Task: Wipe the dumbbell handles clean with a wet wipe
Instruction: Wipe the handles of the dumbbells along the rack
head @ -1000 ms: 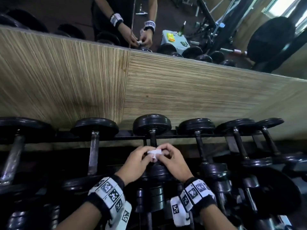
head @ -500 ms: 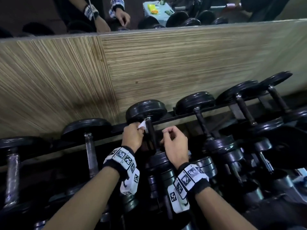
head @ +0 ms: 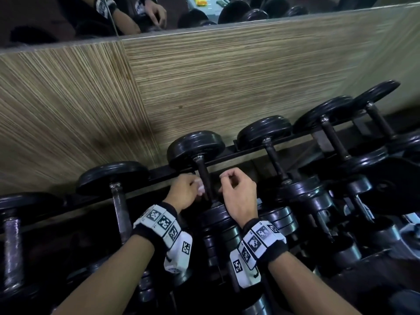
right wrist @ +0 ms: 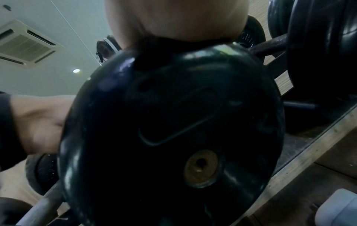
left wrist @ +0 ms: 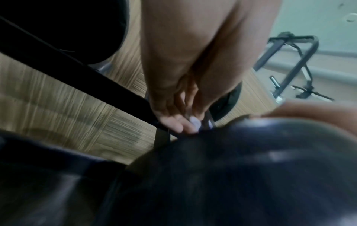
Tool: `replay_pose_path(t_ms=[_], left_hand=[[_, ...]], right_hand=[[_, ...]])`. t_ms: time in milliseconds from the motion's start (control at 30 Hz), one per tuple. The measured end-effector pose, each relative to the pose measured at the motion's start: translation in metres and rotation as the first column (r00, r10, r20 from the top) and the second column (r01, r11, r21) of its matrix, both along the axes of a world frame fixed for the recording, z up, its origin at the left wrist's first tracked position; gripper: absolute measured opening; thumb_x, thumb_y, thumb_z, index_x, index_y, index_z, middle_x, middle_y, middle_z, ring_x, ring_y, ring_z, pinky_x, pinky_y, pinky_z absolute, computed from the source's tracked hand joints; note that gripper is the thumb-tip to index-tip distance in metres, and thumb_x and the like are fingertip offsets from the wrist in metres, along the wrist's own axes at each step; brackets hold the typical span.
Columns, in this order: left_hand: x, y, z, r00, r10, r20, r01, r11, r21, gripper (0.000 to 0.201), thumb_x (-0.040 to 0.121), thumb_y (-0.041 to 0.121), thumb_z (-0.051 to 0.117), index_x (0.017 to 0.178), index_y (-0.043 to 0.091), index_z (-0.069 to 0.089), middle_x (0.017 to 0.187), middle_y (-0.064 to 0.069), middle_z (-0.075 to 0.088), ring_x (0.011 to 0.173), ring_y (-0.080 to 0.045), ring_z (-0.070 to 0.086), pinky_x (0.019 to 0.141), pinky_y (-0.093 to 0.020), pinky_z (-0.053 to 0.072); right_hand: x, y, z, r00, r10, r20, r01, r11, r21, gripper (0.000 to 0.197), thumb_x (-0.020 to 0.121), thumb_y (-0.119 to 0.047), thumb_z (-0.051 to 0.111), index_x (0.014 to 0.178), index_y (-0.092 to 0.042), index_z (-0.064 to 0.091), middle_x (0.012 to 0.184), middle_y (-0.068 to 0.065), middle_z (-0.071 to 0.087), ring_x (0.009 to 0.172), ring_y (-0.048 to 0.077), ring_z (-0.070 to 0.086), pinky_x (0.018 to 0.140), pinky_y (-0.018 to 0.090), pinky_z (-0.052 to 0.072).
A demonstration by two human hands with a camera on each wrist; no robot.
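Holding a small white wet wipe (head: 201,188) in its curled fingers, the left hand (head: 184,192) presses it against the left side of a dark dumbbell handle (head: 205,178), in the lower half of the bar, and in the left wrist view the wipe (left wrist: 194,122) shows only as a pale spot at the fingertips (left wrist: 182,126), blurred. The right hand (head: 238,194) is just beside the same handle on its right side, with the fingers loosely curled and the thumb near the index finger; it holds nothing that I can see, and its heel lies over the near stack of black plates (head: 218,221) of this dumbbell. The far plate (head: 195,147) of the dumbbell leans at the back rail of the black rack (head: 245,152), close to a wall of striped wood panel (head: 204,87). More dumbbells lie in the rack on both sides, one with a worn grey handle (head: 120,214) at the left and others with dark handles at the right. Both wrists carry white bands with black square markers. In the right wrist view a big black plate (right wrist: 173,130) fills most of the picture, and the fingers of the right hand are hidden behind it
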State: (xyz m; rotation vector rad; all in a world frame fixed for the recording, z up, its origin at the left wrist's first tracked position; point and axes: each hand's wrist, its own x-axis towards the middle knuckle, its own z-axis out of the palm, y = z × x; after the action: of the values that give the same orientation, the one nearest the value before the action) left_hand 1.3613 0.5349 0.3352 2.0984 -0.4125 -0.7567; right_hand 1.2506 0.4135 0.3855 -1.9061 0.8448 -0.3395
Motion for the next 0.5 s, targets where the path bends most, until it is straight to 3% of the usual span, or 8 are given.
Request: replay_pose_path(t_ms=[67, 167, 233, 300, 333, 400, 433, 500], left_hand=[[0.014, -0.003, 0.002, 0.992, 0.128, 0.012, -0.127, 0.991, -0.053, 0.035, 0.096, 0.005, 0.050, 0.069, 0.018, 0.067, 0.068, 0.005, 0.071, 0.077, -0.021, 0.069, 0.087, -0.038, 0.054], [0.020, -0.008, 0.007, 0.982, 0.190, 0.012, -0.189, 0.978, -0.092, 0.039, 0.097, 0.003, 0.051, 0.068, 0.027, 0.059, 0.073, 0.007, 0.069, 0.085, -0.024, 0.072, 0.092, -0.039, 0.054], [0.012, -0.008, 0.007, 0.987, 0.160, 0.000, -0.159, 0.983, -0.087, 0.038, 0.098, 0.003, 0.051, 0.072, 0.030, 0.058, 0.078, 0.002, 0.070, 0.080, -0.018, 0.071, 0.085, -0.031, 0.055], [-0.006, -0.004, 0.001, 0.998, 0.036, -0.047, -0.038, 0.999, -0.039, 0.035, 0.098, 0.000, 0.050, 0.073, 0.023, 0.062, 0.081, -0.004, 0.070, 0.071, -0.012, 0.066, 0.071, -0.022, 0.053], [-0.016, -0.003, -0.003, 0.997, -0.020, -0.080, 0.020, 1.000, -0.003, 0.032, 0.097, 0.001, 0.051, 0.074, 0.017, 0.065, 0.084, -0.007, 0.072, 0.072, -0.014, 0.065, 0.070, -0.023, 0.054], [-0.029, 0.000, -0.005, 0.989, -0.071, -0.129, 0.077, 0.996, 0.046, 0.025, 0.098, 0.007, 0.054, 0.077, 0.011, 0.068, 0.087, -0.010, 0.073, 0.080, -0.020, 0.066, 0.082, -0.030, 0.054], [-0.031, 0.000, -0.002, 0.986, -0.076, -0.150, 0.085, 0.995, 0.051, 0.027, 0.098, 0.008, 0.055, 0.074, 0.012, 0.067, 0.084, -0.007, 0.071, 0.079, -0.019, 0.064, 0.081, -0.029, 0.050], [-0.025, -0.002, 0.006, 0.981, -0.044, -0.190, 0.051, 0.998, 0.033, 0.032, 0.098, 0.004, 0.053, 0.069, 0.015, 0.062, 0.074, -0.003, 0.063, 0.067, -0.012, 0.054, 0.065, -0.022, 0.044]], right_hand=[[0.000, 0.000, 0.001, 1.000, -0.001, -0.004, 0.001, 1.000, 0.004, 0.015, 0.094, -0.026, 0.058, 0.079, -0.028, 0.064, 0.066, -0.001, 0.068, 0.061, 0.012, 0.065, 0.066, 0.032, 0.057], [0.000, 0.000, 0.001, 1.000, 0.000, -0.006, 0.000, 1.000, 0.011, 0.016, 0.094, -0.027, 0.058, 0.078, -0.028, 0.063, 0.066, -0.001, 0.068, 0.061, 0.013, 0.065, 0.067, 0.034, 0.058], [0.000, 0.000, 0.001, 1.000, -0.005, -0.002, 0.005, 1.000, 0.012, 0.017, 0.093, -0.026, 0.058, 0.077, -0.029, 0.063, 0.065, -0.001, 0.067, 0.061, 0.014, 0.064, 0.067, 0.035, 0.058], [0.000, 0.000, 0.001, 1.000, -0.007, -0.001, 0.007, 1.000, 0.008, 0.017, 0.092, -0.026, 0.057, 0.077, -0.028, 0.062, 0.065, 0.000, 0.067, 0.061, 0.015, 0.064, 0.066, 0.036, 0.058], [0.000, 0.000, 0.001, 1.000, -0.006, 0.001, 0.006, 1.000, 0.006, 0.017, 0.092, -0.025, 0.057, 0.077, -0.028, 0.062, 0.065, 0.000, 0.067, 0.061, 0.015, 0.064, 0.066, 0.036, 0.058], [0.000, 0.001, 0.001, 1.000, -0.005, 0.004, 0.005, 1.000, 0.008, 0.017, 0.093, -0.025, 0.057, 0.077, -0.028, 0.062, 0.065, 0.000, 0.067, 0.061, 0.015, 0.064, 0.066, 0.036, 0.058], [0.000, 0.001, 0.001, 1.000, -0.008, 0.006, 0.008, 1.000, 0.011, 0.017, 0.093, -0.025, 0.057, 0.076, -0.028, 0.062, 0.065, 0.000, 0.067, 0.060, 0.015, 0.064, 0.066, 0.037, 0.058], [0.001, 0.001, 0.001, 1.000, -0.017, 0.010, 0.017, 1.000, 0.012, 0.017, 0.092, -0.025, 0.058, 0.076, -0.028, 0.062, 0.064, 0.000, 0.066, 0.060, 0.015, 0.063, 0.066, 0.039, 0.058]])
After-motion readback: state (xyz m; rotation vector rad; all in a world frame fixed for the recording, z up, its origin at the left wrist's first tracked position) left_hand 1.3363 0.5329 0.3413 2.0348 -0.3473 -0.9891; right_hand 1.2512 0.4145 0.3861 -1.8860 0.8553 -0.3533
